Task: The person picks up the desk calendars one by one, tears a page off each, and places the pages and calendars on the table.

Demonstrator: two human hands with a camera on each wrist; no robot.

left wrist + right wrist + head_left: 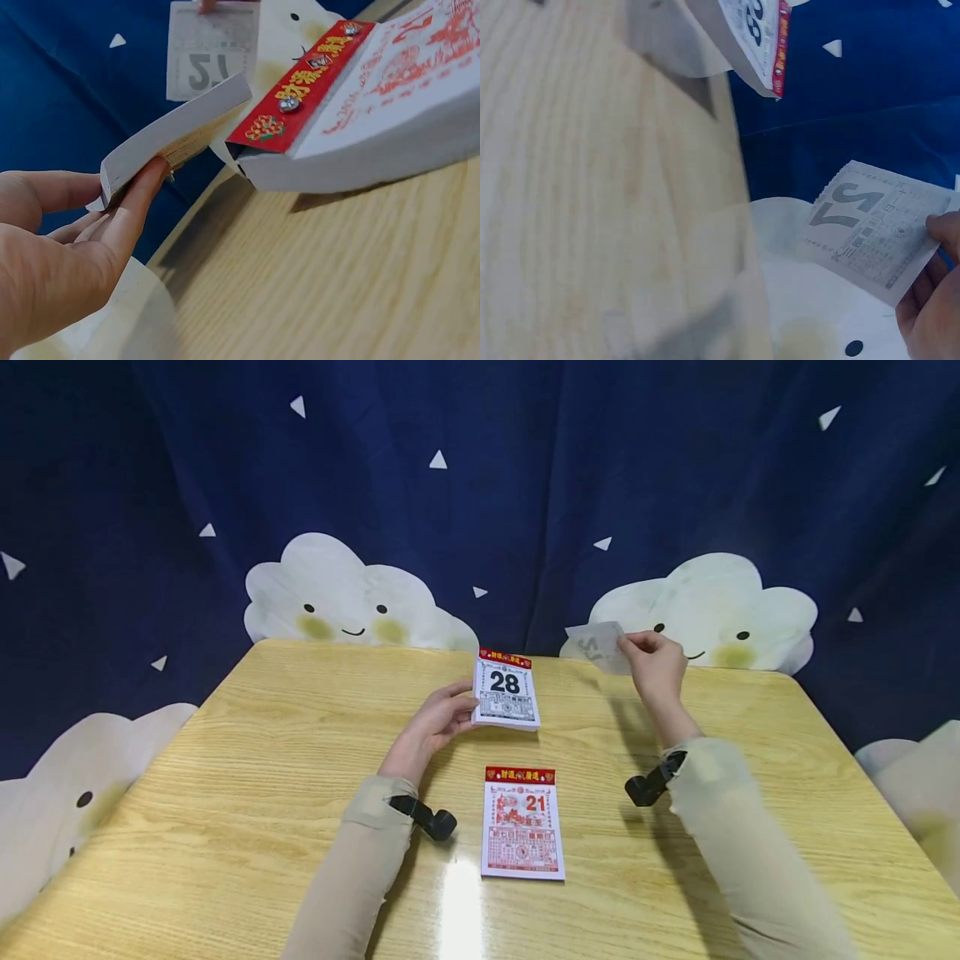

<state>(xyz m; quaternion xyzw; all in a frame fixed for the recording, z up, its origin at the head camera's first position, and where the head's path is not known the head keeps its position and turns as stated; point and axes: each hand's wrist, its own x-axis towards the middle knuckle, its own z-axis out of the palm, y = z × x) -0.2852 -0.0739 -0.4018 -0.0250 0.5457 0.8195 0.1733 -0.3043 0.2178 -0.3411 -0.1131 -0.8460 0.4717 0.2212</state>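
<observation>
A small tear-off calendar (507, 692) with a red header shows a black 28, tilted up off the table. My left hand (444, 714) grips its left side, the fingers reaching beneath the pad in the left wrist view. Off to the right, my right hand (657, 664) pinches a thin loose calendar page (881, 229) by its edge, in the air. That page bears the number 27, seen reversed through the paper, and has a ragged torn edge. Nearer on the table lies a second tear-off calendar (522, 831) printed in red with the number 21.
Beneath everything is a light wooden table (315, 827). A dark blue curtain (495, 502) with white clouds and triangles hangs behind its far edge. Black camera mounts (441, 824) are strapped to both wrists.
</observation>
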